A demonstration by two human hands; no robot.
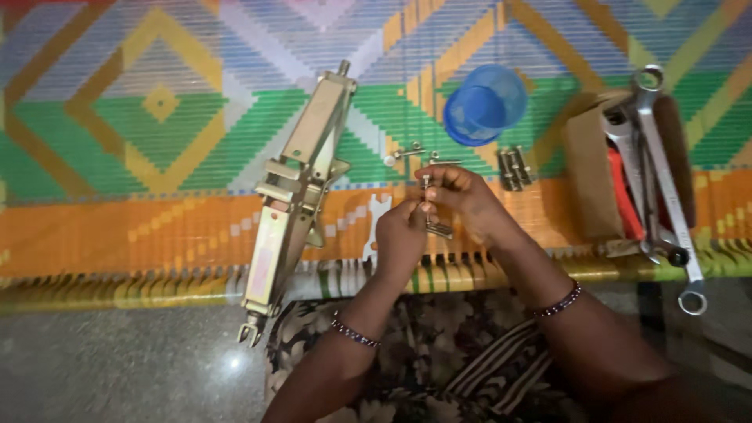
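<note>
Hands, I see, both pinch one small silver bolt [427, 205]: left hand [399, 235], right hand [462, 196]; folded metal jack [301, 184] waits untouched, loose bolts [515, 167] remain.

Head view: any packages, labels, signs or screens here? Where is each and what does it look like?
Cardboard box: right side of the mat, plain brown, open, holding spanners and a red-handled tool.
Blue cup: on the mat above the hands, round, see-through blue plastic, no label visible.
No labels, signs or screens in view.
</note>
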